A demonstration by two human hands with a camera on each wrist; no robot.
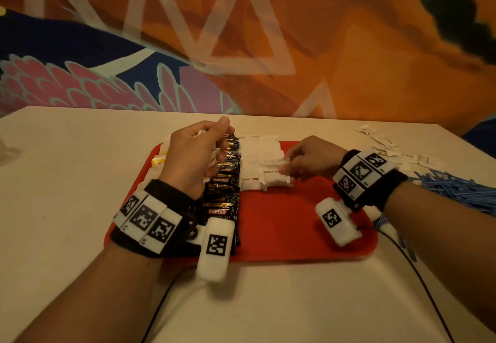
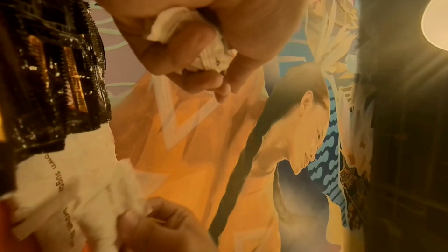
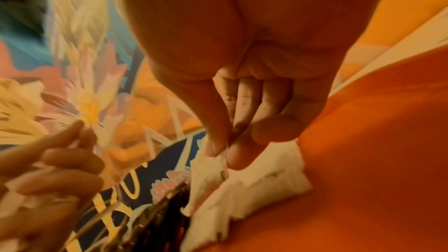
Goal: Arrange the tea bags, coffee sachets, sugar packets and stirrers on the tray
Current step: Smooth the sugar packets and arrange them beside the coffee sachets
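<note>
Two hands work over one red tray (image 1: pixel 281 224): my left hand (image 1: pixel 192 155) clutches several sugar packets (image 2: pixel 169 24), my right hand (image 1: pixel 308 160) pinches one packet (image 1: pixel 276 164) onto two rows beside the coffee sachets (image 1: pixel 224 195).

Both forearms bare, no sleeves. Left wrist band (image 1: pixel 150 222): black strap, three white blocks with black square-code markers. White camera pod (image 1: pixel 215 248) at its 4 o'clock, one marker, black cable (image 1: pixel 158 307) trailing. Right wrist band (image 1: pixel 362 176) and pod (image 1: pixel 335 220) identical, cable too.
</note>
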